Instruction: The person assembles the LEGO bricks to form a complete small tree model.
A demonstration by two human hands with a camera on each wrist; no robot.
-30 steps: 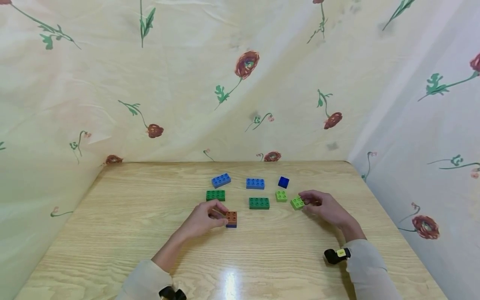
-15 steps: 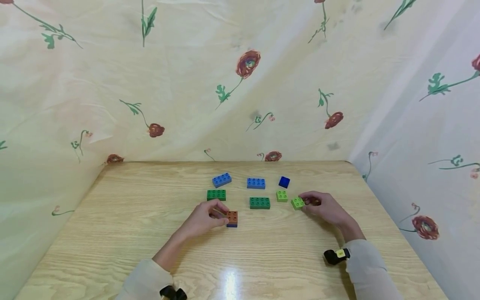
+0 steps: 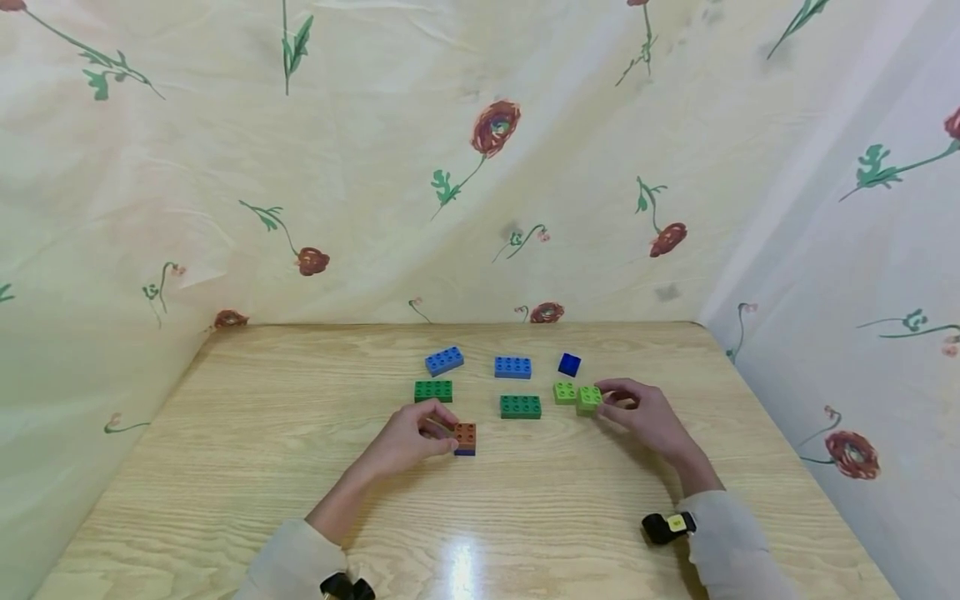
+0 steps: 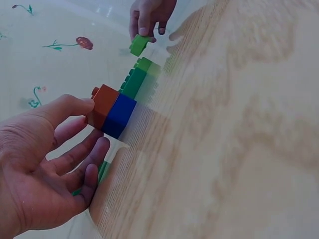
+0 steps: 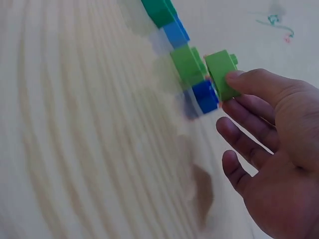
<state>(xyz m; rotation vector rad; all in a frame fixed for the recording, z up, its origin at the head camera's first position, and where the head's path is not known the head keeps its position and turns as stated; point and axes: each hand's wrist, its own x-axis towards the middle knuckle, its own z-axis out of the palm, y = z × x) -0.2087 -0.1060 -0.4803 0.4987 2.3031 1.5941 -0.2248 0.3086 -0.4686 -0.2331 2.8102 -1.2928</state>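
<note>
Near the middle of the table, my left hand (image 3: 408,437) pinches an orange-brown toy brick (image 3: 465,432) between thumb and fingers. Beneath that brick sits a dark blue brick (image 4: 119,117), stacked under it on the table. To the right, my right hand (image 3: 643,415) holds a lime green brick (image 5: 221,72) by thumb and index finger, its other fingers spread loosely. In the right wrist view this brick is raised above the tabletop. A second lime green brick (image 3: 565,392) lies on the table just left of the held one.
Two dark green bricks, one at left (image 3: 433,392) and one near the middle (image 3: 521,407), lie beyond the hands. Farther back are a tilted blue brick (image 3: 445,361), another blue brick (image 3: 513,367) and a small dark blue brick (image 3: 569,364). Flowered cloth (image 3: 375,208) hangs behind the wooden table (image 3: 262,400).
My right hand has lifted the lime green brick and carried it slightly left, close to the other lime green one. My left hand has stayed on its stack.
</note>
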